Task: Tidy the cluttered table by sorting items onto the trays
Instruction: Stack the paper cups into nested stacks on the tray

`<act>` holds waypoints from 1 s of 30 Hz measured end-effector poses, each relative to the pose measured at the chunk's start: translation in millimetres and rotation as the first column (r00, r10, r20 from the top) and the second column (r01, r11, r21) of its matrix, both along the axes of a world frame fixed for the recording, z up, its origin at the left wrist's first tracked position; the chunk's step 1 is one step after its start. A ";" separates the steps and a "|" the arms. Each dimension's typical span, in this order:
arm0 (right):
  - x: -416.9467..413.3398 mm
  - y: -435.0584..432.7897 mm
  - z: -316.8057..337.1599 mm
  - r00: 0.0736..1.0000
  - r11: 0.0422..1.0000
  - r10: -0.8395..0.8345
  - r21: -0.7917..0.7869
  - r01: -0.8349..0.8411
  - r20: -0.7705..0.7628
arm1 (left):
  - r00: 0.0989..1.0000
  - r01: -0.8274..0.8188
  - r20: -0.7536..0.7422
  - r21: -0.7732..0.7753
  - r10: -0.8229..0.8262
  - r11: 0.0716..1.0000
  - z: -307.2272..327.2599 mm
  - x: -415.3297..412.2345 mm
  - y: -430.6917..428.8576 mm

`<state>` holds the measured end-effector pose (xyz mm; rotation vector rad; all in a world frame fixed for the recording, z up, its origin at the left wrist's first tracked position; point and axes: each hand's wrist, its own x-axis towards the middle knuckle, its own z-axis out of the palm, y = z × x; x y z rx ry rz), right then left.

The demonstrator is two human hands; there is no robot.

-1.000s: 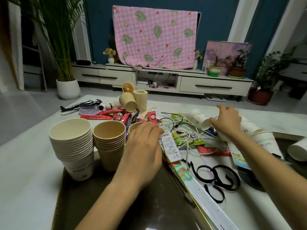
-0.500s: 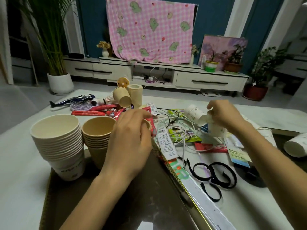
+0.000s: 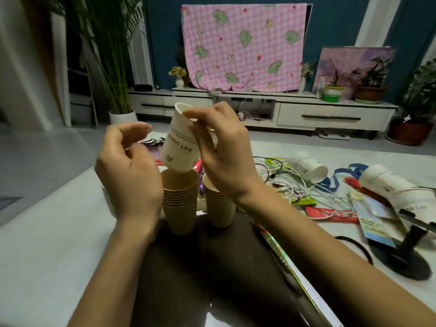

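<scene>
My right hand point(image 3: 221, 152) grips a white paper cup point(image 3: 179, 147) printed "MUSIC LIFE" by its rim, tilted, just above a stack of brown paper cups point(image 3: 180, 201). A second, shorter brown stack point(image 3: 219, 208) stands beside it, partly behind my right wrist. Both stacks stand on a dark tray point(image 3: 207, 274). My left hand point(image 3: 128, 171) hovers left of the white cup with loosely curled fingers, holding nothing. Other white cups lie on their sides at the right: one point(image 3: 309, 167) among cables, a nested row point(image 3: 396, 190) farther right.
White and black cables point(image 3: 295, 182), red snack packets point(image 3: 330, 212), paper tags point(image 3: 375, 225) and a black stand base point(image 3: 405, 258) clutter the table's right side. A long box edge point(image 3: 290, 263) runs along the tray's right side. A TV cabinet stands beyond the table.
My right hand has lifted a white cup from the right-hand clutter and brought it left, over the brown stack. My left hand rose off the cups. The view shifted.
</scene>
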<state>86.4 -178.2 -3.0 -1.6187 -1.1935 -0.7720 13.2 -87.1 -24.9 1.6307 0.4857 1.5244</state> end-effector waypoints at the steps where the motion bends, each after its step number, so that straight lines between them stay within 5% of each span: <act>1: -4.0 8.2 0.3 1.000 1.000 0.027 0.010 -0.027 0.000 | 0.999 -0.020 0.025 -0.011 0.021 1.000 2.4 -4.4 7.0; 7: -26.2 48.6 -0.4 0.980 0.984 0.180 -0.026 -0.179 0.080 | 0.995 -0.083 0.036 -0.148 0.089 0.986 7.4 -29.3 54.9; 12: -33.0 64.8 -12.5 0.963 0.915 0.268 -0.323 -0.241 0.039 | 0.994 0.001 -0.110 -0.104 -0.012 0.995 4.6 -35.2 62.7; 16: -28.1 58.5 -14.5 0.957 0.888 0.288 -0.366 -0.276 -0.023 | 0.949 0.091 -0.299 -0.028 -0.095 0.995 -7.1 -29.4 53.0; 22: 43.5 21.5 -4.7 0.908 0.985 -0.045 -0.170 -0.029 -0.417 | 0.835 0.099 -0.550 0.108 -0.024 0.989 -19.5 -26.8 52.0; 26: 109.1 23.8 -10.9 0.728 0.939 -0.285 -0.334 0.082 -0.624 | 0.773 0.084 -0.629 0.231 0.083 0.969 -5.3 -28.6 57.3; 30: 140.5 54.9 -20.7 0.706 0.861 -0.355 -0.509 -0.010 -0.613 | 0.718 0.203 -0.696 0.241 0.023 0.949 6.5 -21.1 53.2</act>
